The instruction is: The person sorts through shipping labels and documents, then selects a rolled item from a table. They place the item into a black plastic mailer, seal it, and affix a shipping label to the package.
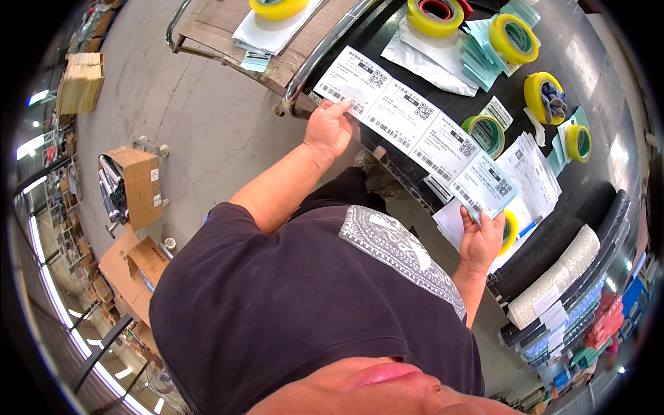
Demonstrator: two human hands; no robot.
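Observation:
A long strip of several white printed labels (403, 116) stretches between my hands, over the near edge of a black table (387, 50). My left hand (330, 128) pinches the strip's left end between thumb and fingers. At the strip's right end, where a pale blue backing shows, my right hand (482, 239) grips the lower edge. Just beside that hand lies a yellow tape roll (510, 232), partly hidden, with a blue pen (530, 227) next to it. Beyond the strip rests a green-cored tape roll (484, 135) among loose printed sheets (531, 173).
More yellow tape rolls (513, 39), white plastic bags (425, 62) and pale blue label sheets (482, 59) cover the table's far side. A brown-topped cart (214, 26) adjoins at left. Rolled material (557, 277) lies at right. An open carton (142, 188) stands on the floor.

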